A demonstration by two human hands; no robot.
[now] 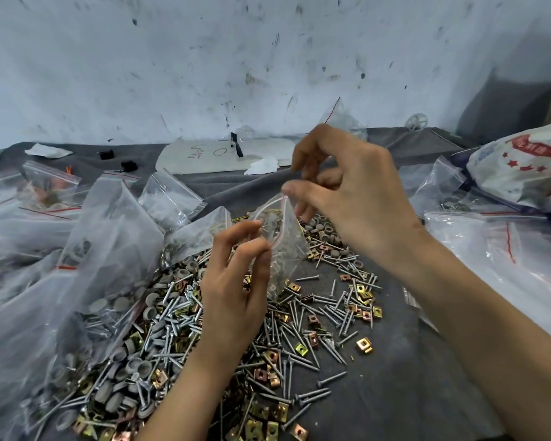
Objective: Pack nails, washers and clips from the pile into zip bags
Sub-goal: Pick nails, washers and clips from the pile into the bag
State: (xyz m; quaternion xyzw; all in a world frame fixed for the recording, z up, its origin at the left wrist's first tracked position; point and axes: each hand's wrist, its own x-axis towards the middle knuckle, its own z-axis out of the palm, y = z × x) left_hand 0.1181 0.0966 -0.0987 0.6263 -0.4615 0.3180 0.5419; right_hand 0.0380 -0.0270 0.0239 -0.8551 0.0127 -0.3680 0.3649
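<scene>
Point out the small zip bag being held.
In the head view, the zip bag hangs at centre, its mouth pinched between the left hand and right hand, just above the pile of nails and clips.

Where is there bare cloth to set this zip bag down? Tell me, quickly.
Best: bare grey cloth between the right edge of the pile and the right forearm. Also a strip between the white board and the pile. Crowded: filled bags left, loose bags right.
</scene>
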